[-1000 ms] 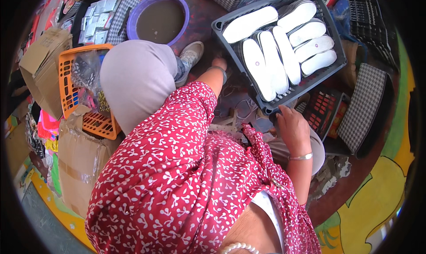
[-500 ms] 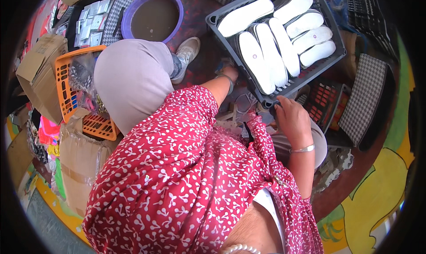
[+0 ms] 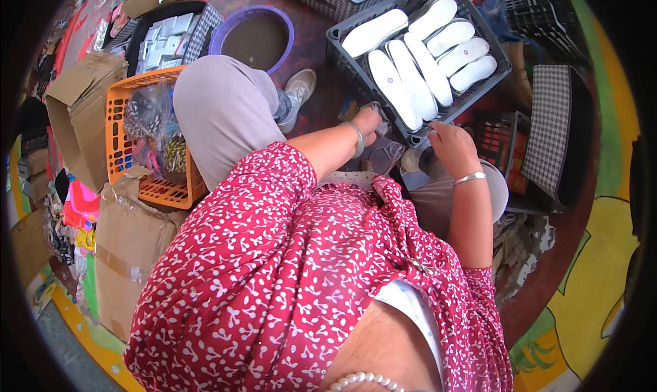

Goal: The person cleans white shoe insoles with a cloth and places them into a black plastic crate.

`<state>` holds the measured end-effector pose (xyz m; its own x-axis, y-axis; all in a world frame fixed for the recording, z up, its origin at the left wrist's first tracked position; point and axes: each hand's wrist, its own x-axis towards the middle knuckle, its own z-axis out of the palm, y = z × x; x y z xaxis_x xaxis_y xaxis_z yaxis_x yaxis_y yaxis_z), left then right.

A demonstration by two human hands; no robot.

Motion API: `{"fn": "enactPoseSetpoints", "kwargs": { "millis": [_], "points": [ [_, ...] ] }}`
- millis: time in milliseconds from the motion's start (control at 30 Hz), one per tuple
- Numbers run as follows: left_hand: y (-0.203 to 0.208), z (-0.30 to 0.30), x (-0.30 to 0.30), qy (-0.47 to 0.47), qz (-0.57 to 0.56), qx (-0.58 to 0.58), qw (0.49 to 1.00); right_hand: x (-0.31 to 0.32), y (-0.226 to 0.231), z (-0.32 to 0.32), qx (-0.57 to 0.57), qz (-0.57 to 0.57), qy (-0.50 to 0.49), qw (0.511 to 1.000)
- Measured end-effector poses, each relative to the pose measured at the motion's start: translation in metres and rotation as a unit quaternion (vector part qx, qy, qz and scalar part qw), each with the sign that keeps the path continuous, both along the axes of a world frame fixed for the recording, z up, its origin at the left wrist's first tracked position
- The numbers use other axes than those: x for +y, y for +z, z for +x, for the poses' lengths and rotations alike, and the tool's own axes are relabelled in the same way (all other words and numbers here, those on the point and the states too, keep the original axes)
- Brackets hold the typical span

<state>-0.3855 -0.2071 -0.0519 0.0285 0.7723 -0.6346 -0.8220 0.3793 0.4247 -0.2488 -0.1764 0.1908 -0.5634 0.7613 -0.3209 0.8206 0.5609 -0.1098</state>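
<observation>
A dark grey plastic crate [image 3: 472, 102] stands ahead of me, tilted in view, with several shoes [image 3: 417, 70] lying in it, white soles up. My right hand [image 3: 453, 147] is closed at the crate's near corner, its fingertips against the rim. To the left of that corner, my left hand [image 3: 367, 121] is closed on a crumpled, greyish translucent piece [image 3: 383, 127], which looks like thin plastic or cloth. Below the hands, between my knees, sits a grey shoe [image 3: 384, 156], partly hidden by my clothing.
A purple basin [image 3: 290, 46] of murky water stands beyond my left knee. An orange basket [image 3: 113, 135] with bagged items and cardboard boxes [image 3: 126, 255] are on the left. On the right are a small dark crate [image 3: 518, 128] and a houndstooth-patterned bin [image 3: 547, 132].
The view has shifted, bringing the basin and orange basket rightward. My left hand has moved slightly right and down, and the greyish piece now shows in it. My right hand stays by the crate's corner.
</observation>
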Motion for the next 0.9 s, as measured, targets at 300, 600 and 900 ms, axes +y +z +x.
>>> {"fn": "enactPoseSetpoints", "kwargs": {
  "millis": [300,600,900],
  "points": [
    [0.047,-0.029,-0.110,0.056,0.010,0.044,0.997,-0.102,0.007,-0.018,-0.027,0.052,0.030,0.998],
    [0.026,-0.019,-0.097,-0.045,0.078,0.170,0.981,-0.091,-0.021,-0.016,-0.047,0.042,-0.016,0.998],
    [-0.038,-0.012,-0.100,-0.343,0.054,0.541,0.766,-0.082,-0.054,-0.031,-0.038,0.004,0.027,0.999]
  ]
}}
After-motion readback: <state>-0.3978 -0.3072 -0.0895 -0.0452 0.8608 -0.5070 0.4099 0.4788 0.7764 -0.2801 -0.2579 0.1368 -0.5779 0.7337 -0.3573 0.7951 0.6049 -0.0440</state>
